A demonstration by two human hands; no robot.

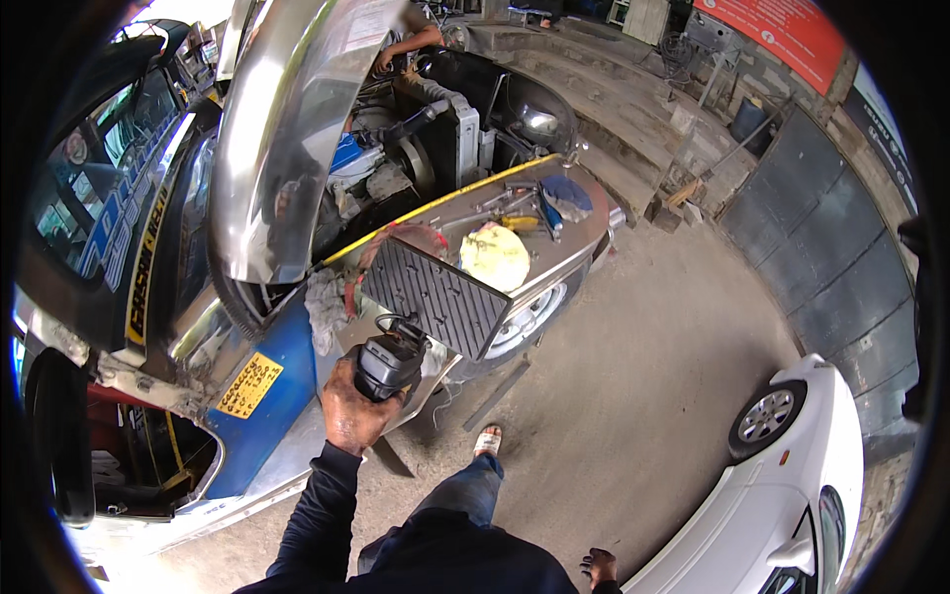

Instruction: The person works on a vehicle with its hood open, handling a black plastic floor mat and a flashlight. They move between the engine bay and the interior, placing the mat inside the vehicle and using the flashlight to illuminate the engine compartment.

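My left hand is closed around a black boxy tool with a short dark loop on top. Its full shape is hidden by the view from above. Just beyond it, a black ribbed panel lies tilted against the vehicle's fender. A grey rag hangs to the left of the panel. On the fender behind are a pale yellow round thing, a yellow-handled tool and a blue cloth. Low at the bottom, my right hand hangs apart from everything, fingers loosely bent, nothing visible in it.
The raised shiny hood stands left of the exposed engine. Another person's arm reaches over the far side. A white car is at the right, near a grey metal gate. Concrete steps rise behind.
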